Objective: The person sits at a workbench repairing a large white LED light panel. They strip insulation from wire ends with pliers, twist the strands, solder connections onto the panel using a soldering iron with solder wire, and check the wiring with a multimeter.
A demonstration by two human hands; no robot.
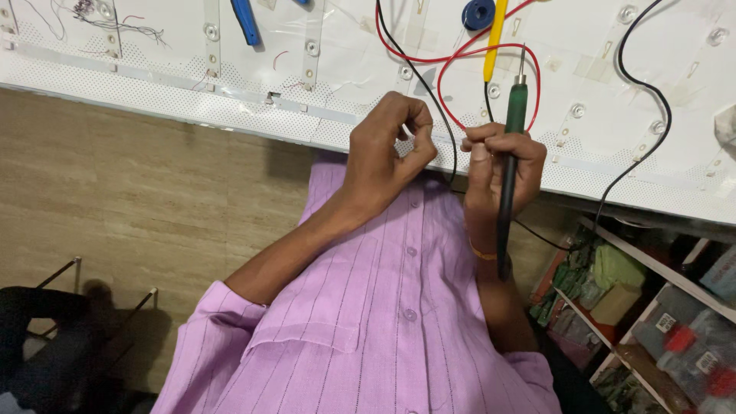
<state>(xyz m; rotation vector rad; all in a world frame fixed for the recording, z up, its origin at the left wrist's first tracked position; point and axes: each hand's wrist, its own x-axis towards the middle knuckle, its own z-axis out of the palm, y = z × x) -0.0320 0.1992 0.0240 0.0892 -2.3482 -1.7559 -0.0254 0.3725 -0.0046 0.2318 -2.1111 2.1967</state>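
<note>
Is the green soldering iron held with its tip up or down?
Tip up. The right hand grips the green soldering iron, metal tip pointing toward the white panel.

Whatever the left hand (387, 149) pinches between thumb and forefinger is too small for us to tell. The green soldering iron (510, 153) has its grip partly covered by the right hand (502, 165). We lose the blue tool (245, 19) and yellow probe (494, 34) at the top edge. The white panel (153, 69) runs off left, top and right. Shelf items (652, 322) at lower right are blurred and partly cut off.
</note>
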